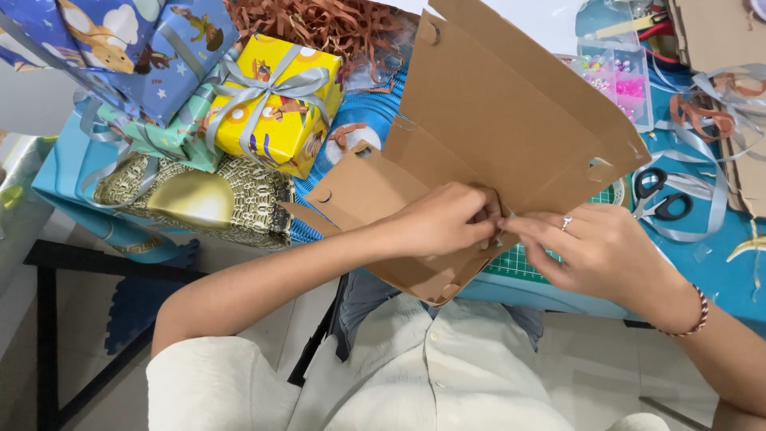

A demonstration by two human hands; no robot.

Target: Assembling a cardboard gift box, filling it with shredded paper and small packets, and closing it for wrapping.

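Note:
A flat brown cardboard box blank (495,120) with flaps and round cut-outs is tilted up over the table edge in front of me. My left hand (443,219) grips its lower fold near the middle, fingers curled on the card. My right hand (594,247), with a ring and a beaded bracelet, pinches the same fold from the right, fingertips meeting those of the left hand. The lower flap (371,187) hangs towards my lap.
Wrapped gifts stand at the left: a yellow box with silver ribbon (275,104), a blue patterned one (171,56), a gold one (199,195). Brown paper shred (319,24) lies behind. Black-handled scissors (662,195), silver ribbon (718,104), a bead box (618,80) and a green cutting mat (519,259) lie on the right.

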